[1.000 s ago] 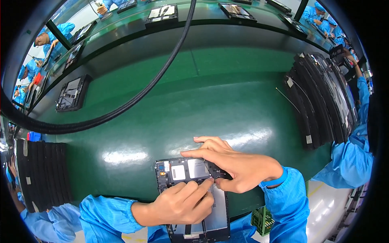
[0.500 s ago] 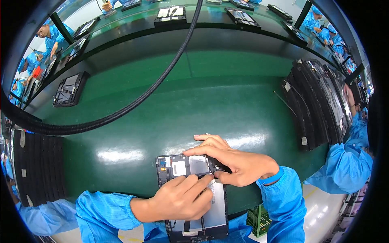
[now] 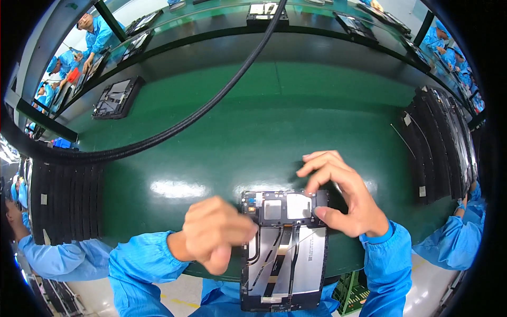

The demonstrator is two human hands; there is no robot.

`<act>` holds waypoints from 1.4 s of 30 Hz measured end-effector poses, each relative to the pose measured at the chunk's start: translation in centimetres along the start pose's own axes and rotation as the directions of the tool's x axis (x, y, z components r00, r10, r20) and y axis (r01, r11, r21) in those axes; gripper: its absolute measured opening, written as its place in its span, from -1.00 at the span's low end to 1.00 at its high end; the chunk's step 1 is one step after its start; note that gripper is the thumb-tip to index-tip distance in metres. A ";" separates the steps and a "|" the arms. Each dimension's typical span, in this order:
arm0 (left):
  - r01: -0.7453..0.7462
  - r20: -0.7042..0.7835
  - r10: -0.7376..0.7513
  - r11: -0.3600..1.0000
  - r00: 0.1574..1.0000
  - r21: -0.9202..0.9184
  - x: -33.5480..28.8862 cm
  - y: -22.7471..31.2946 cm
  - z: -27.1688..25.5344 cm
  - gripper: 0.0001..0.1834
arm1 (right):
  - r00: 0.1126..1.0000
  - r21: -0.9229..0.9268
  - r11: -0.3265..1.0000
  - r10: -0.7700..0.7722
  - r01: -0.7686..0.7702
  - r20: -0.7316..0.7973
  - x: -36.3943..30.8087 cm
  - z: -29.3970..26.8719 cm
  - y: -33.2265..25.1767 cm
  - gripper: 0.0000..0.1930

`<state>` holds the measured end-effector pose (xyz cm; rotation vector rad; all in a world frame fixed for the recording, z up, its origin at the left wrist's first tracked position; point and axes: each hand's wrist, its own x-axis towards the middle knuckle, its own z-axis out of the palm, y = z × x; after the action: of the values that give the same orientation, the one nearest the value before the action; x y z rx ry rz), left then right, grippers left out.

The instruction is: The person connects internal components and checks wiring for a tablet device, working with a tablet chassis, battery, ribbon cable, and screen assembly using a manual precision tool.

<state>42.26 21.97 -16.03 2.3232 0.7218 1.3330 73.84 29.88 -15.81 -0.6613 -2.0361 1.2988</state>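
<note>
An opened tablet [image 3: 311, 253] lies in front of me, its black frame and silver inner plates showing. Thin black cables run down its lower part. My left hand [image 3: 211, 232] hovers at the tablet's upper left side, fingers curled and smeared by motion; whether anything is in them cannot be made out. At the upper right corner is my right hand [image 3: 346, 198], its fingers raised and spread. Its thumb tip and a fingertip are at the corner's edges, apart from each other, with a dark part of the tablet between them.
Stacks of black tablet parts stand at the left [image 3: 66, 203] and right [image 3: 441, 148]. Another opened tablet [image 3: 119, 98] lies at the far left. A thick black cable [image 3: 211, 103] arches across the view. Several tablets rest on the raised shelf [image 3: 211, 34]. Co-workers sit on both sides.
My left hand has drawn back leftward off the tablet's middle, baring its cables. My right hand's fingers have lifted and spread at the upper right corner. The whole view has shifted.
</note>
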 end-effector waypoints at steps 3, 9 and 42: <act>-0.460 0.235 0.430 0.884 0.872 0.089 -2.4 0.8 -1.7 -0.78 | 0.992 -0.076 0.990 -0.112 0.116 0.057 0.6 1.8 -3.0 -0.84; -0.749 0.348 0.698 0.662 0.626 0.020 -3.0 2.2 -1.0 -0.89 | 0.920 -0.198 0.936 -0.218 0.292 0.325 -0.7 7.5 -4.4 -0.80; -0.673 0.341 0.640 0.739 0.689 -0.028 -2.0 0.6 0.9 -0.78 | 0.857 -0.668 0.590 -0.495 0.453 0.144 -0.5 7.4 -1.2 -0.83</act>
<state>42.36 20.29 -17.50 2.9360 -0.2101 1.0969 68.63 24.60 -17.17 -0.3829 -2.4102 0.1709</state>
